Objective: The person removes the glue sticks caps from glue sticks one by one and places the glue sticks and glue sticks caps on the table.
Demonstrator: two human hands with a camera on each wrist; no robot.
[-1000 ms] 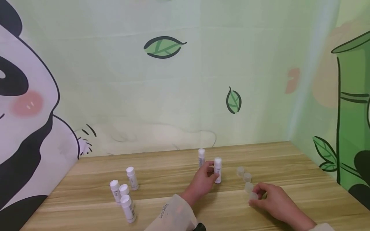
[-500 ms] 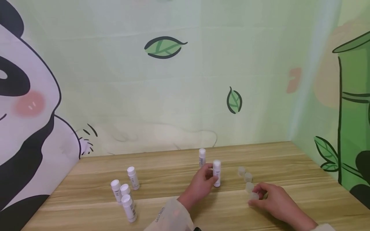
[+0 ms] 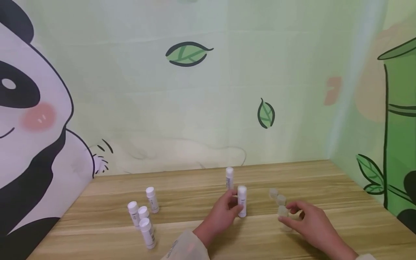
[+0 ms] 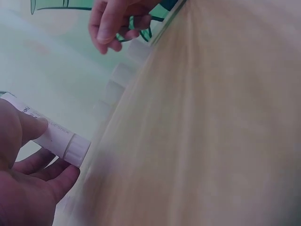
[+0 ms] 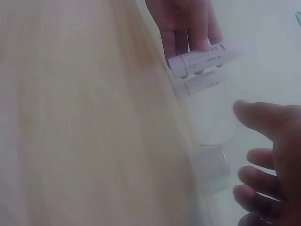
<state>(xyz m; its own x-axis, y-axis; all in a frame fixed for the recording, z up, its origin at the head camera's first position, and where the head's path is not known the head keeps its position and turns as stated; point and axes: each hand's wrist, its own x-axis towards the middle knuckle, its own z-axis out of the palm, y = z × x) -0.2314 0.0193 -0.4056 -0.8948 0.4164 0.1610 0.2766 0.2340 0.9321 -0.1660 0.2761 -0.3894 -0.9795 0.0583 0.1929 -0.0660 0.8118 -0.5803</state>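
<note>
head view, going left to right: shows first a panda (image 3: pixel 35 119) painted on the pale green wall (image 3: pixel 130 90). next, on the wood-grain bench (image 3: pixel 188 198), has four white tubes (image 3: pixel 143 213), upright and capped, three close together and one slightly farther back. then, with the left hand (image 3: pixel 221 213), grasps a white tube (image 3: pixel 242 202) upright between thumb and fingers; cannot tell about contact of base with bench. just behind, has another white tube (image 3: pixel 229 177) standing, lower part hidden. farther right, has translucent cups (image 3: pixel 283 212), four in a curved row, nearest partly hidden. beside these, holds the right hand (image 3: pixel 313 220) released, thumb and fingers parted; cannot tell about touch with the cups. at far right, shows green bamboo (image 3: pixel 403 108) painted on the wall.

left wrist view: shows the grasped tube at left, with printed lettering, then the blurred cups near the right hand, then wood.

right wrist view: shows wood at left, the grasped tube at top centre, a cup below, right hand at right, thumb spread from fingers.
</note>
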